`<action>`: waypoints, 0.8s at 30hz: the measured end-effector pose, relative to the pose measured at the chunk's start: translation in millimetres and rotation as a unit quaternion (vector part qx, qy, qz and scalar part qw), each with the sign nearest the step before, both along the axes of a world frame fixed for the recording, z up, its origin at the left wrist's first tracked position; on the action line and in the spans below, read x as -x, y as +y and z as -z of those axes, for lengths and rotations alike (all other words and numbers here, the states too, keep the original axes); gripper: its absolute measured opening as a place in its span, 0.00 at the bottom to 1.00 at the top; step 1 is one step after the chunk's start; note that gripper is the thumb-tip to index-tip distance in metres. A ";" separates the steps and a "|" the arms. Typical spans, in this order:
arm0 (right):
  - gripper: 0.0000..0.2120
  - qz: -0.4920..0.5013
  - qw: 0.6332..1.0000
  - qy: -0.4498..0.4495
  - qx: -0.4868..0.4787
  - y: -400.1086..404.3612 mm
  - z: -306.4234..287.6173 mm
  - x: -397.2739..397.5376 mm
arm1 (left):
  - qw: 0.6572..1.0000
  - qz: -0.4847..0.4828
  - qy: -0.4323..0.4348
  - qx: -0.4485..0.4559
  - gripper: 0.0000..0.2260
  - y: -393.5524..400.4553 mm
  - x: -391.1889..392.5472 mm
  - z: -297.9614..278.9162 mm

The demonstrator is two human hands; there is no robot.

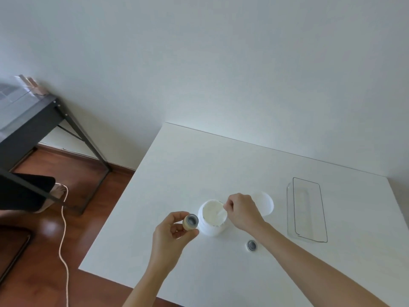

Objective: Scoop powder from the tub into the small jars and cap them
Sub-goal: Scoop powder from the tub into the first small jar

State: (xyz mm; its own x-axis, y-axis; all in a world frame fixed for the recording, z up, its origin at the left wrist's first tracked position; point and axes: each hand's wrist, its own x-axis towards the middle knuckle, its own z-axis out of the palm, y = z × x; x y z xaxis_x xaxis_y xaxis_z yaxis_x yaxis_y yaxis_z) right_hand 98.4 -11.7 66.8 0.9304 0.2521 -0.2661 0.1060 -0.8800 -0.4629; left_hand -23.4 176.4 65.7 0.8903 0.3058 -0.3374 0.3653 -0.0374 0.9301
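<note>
No brand, label or writing is showing legibly on anything in the frame. Low in the centre, the left hand [171,234] is holding a small jar [190,222] between thumb and curled fingers, its open mouth tilting toward the camera, just left of the white tub [211,228]. The right hand [242,212] is pinching the handle of a white scoop [221,212], whose bowl is dipping into the pale powder [212,214] inside the tub; scoop and powder are blending together and are hard to separate. The tub's white lid [266,203] is lying behind the right hand, partly hidden by it. A grey jar cap [251,245] is sitting on the white table [199,165] below the right wrist. At the right, a clear tray [307,209] is standing well apart.
</note>
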 end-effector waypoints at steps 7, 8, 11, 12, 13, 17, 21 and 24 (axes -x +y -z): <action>0.13 0.137 0.980 0.091 -0.115 -16.4 -1.8 4.2 | 1.000 -0.009 -0.002 0.001 0.16 -3.2 -2.5 4.2; 0.13 0.150 0.974 0.104 -0.132 -19.5 -3.8 4.1 | 1.000 -0.010 -0.002 -0.001 0.16 -4.4 -3.1 4.8; 0.11 0.186 0.954 0.139 -0.188 -26.8 -14.7 2.9 | 1.000 -0.012 -0.002 -0.012 0.15 -8.0 -7.1 5.7; 0.10 0.196 0.947 0.148 -0.206 -29.2 -20.1 2.5 | 1.000 -0.012 -0.001 -0.017 0.15 -9.7 -8.7 5.8; 0.09 0.202 0.940 0.157 -0.225 -31.0 -25.5 2.0 | 1.000 -0.011 -0.001 -0.022 0.15 -11.0 -10.3 6.0; 0.08 0.201 0.912 0.199 -0.297 -35.8 -50.0 0.3 | 1.000 -0.002 -0.003 -0.023 0.15 -18.7 -18.2 4.0; 0.07 0.188 0.892 0.242 -0.332 -35.6 -68.5 -1.3 | 1.000 0.010 -0.016 -0.016 0.16 -29.2 -28.9 -3.5; 0.07 0.180 0.898 0.249 -0.316 -33.5 -74.1 -0.8 | 1.000 0.014 -0.027 -0.003 0.16 -35.0 -33.4 -8.4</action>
State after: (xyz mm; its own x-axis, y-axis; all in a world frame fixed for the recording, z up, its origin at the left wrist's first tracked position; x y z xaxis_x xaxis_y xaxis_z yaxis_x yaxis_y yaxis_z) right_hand 99.3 -45.2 140.9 0.7874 0.2063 -0.5809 -0.4905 -0.3610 -0.7932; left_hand 10.0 141.4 74.1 0.9154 0.2826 -0.2868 0.3134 -0.0532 0.9481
